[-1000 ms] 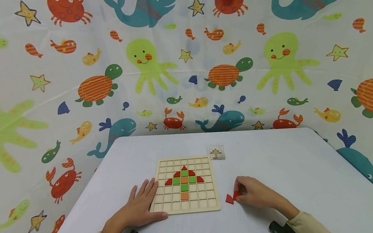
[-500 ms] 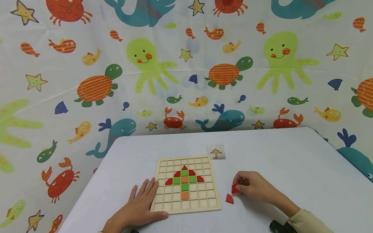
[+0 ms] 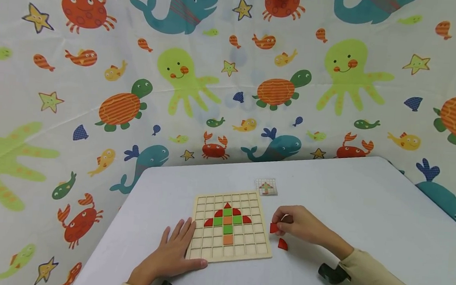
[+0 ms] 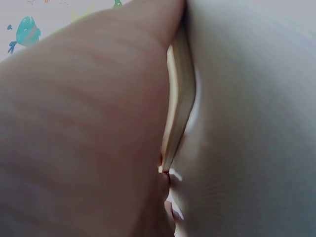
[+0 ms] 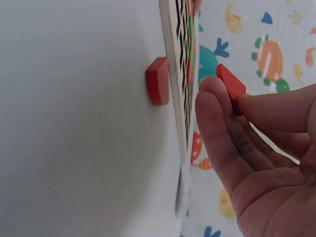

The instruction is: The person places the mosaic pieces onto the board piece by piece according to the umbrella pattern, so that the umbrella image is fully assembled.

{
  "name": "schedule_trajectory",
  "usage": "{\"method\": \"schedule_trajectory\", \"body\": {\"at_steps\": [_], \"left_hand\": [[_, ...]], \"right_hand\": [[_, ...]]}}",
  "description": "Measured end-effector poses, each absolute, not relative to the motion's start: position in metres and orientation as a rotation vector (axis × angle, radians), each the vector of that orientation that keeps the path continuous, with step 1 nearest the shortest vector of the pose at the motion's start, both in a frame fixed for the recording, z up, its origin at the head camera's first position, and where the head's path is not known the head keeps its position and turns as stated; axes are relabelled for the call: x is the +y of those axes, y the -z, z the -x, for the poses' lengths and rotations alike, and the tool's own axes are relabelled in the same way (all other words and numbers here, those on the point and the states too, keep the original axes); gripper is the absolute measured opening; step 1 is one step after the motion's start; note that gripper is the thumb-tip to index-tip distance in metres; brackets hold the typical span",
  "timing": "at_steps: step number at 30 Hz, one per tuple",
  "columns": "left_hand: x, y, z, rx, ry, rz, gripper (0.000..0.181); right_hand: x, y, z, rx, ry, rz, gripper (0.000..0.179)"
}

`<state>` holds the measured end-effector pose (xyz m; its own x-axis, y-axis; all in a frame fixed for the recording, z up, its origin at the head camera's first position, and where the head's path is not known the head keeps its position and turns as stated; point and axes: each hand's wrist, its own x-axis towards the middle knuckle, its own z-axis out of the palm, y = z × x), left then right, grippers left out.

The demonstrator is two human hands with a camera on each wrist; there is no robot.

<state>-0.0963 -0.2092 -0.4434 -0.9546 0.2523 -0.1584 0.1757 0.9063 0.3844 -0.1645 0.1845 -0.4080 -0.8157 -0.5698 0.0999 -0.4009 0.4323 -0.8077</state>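
A wooden grid board lies on the white table, with red, green and orange pieces set in an arrow-like figure in its cells. My left hand rests flat at the board's left edge and near corner, fingers straight. Beside the board's right edge, my right hand pinches a red piece between thumb and fingertips, held above the table. A second red piece, a quarter circle, lies on the table just below that hand. In the right wrist view this loose piece sits close to the board's edge.
A small pattern card showing a similar coloured figure lies behind the board's far right corner. The white table extends to the right. Behind it hangs a curtain printed with sea animals.
My right hand has lifted the red piece from beside the other one and moved it left toward the board's right edge. The left hand stays in place on the board.
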Motion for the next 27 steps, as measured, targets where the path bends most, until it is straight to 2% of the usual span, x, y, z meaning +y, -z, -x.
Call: {"method": "schedule_trajectory", "body": {"at_steps": [27], "left_hand": [[-0.209, 0.440, 0.095, 2.871, -0.536, -0.336, 0.125]], "right_hand": [[0.112, 0.409, 0.160, 2.305, 1.350, 1.037, 0.004]]}}
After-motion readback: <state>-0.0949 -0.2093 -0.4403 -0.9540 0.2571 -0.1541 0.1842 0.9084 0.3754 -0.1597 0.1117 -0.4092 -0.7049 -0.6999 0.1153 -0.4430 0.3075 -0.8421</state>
